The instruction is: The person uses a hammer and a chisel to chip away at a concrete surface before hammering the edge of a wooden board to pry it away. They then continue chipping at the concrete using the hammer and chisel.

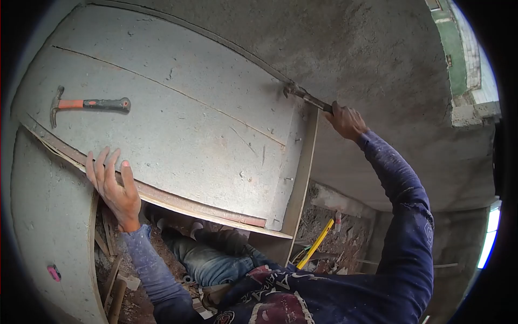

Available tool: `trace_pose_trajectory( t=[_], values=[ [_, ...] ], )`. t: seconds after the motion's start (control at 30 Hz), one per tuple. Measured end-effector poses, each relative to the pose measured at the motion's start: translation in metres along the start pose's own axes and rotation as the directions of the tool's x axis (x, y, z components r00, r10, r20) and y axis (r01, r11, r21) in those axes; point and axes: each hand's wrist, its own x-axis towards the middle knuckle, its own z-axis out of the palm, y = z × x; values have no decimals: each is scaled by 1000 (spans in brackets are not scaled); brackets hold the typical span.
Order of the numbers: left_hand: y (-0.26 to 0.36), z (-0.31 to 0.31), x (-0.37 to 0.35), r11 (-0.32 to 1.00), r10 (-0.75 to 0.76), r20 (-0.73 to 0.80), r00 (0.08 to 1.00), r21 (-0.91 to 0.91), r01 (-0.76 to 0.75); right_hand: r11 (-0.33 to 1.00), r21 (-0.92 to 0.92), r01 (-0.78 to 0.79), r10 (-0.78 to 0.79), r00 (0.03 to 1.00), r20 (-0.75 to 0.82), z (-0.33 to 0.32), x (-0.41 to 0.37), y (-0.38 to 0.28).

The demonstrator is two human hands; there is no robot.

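Note:
My right hand (348,121) is wrapped round the dark handle of a claw hammer (312,99). The hammer's head is at the far right corner of a grey, dusty panel (183,129), close against the wall. My left hand (114,186) lies on the panel's near edge with fingers spread, holding nothing. A reddish-brown strip (199,206) runs along that edge, partly under my left hand. On the panel to the left lies a second claw hammer (91,105) with an orange and black handle. Several nails (288,179) stick up along the panel's right side.
A rough grey wall (350,48) borders the panel's far side. A light wooden board (303,189) edges its right end. Below are rubble, wood pieces (114,286) and a yellow spirit level (315,244). A small pink object (54,272) lies on the left-hand surface.

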Motion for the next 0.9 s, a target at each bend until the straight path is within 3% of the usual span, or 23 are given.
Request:
trace_pose_trajectory(
  t=[0.07,0.2,0.27,0.37,0.43,0.47,0.5,0.6,0.67,0.77,0.83,0.87,0.9],
  values=[
    [-1,-3,3,1000,7,16,1000,-11,-7,979,-42,-198,201,976,89,6,-14,-7],
    [-2,1,2,1000,23,-18,1000,-14,-24,981,189,46,-64,994,90,-47,2,-108],
    [0,-3,2,1000,3,-5,1000,-30,-3,913,215,346,-336,938,-85,-66,20,-157],
    [1,0,1,999,-10,-10,1000,-45,9,662,65,746,-681,636,-364,-61,56,-160],
    [-2,0,2,999,15,-37,999,-41,-17,820,106,562,-556,827,-81,-14,51,-72],
    [-1,1,2,999,9,-33,999,-51,-10,983,53,177,-179,983,32,0,36,-33],
    [0,2,4,999,-7,-48,999,-41,5,976,-50,-212,216,971,106,2,38,-11],
    [0,1,3,996,8,-42,999,-83,-11,973,-77,-215,222,971,89,-8,25,-38],
    [-1,1,1,996,12,-29,1000,-89,-15,998,39,-39,34,992,118,-39,28,-86],
    [-3,1,3,998,13,-36,999,-66,-15,943,155,293,-295,956,-14,-74,40,-163],
    [-4,1,6,998,43,-50,998,-47,-45,778,126,616,-571,776,-267,-72,53,-176],
    [1,-1,5,997,14,-46,999,-79,-18,714,66,697,-658,701,-276,-65,59,-159],
    [4,-1,4,997,16,-40,999,-80,-20,696,116,708,-663,697,-274,-39,60,-118]
  ],
)
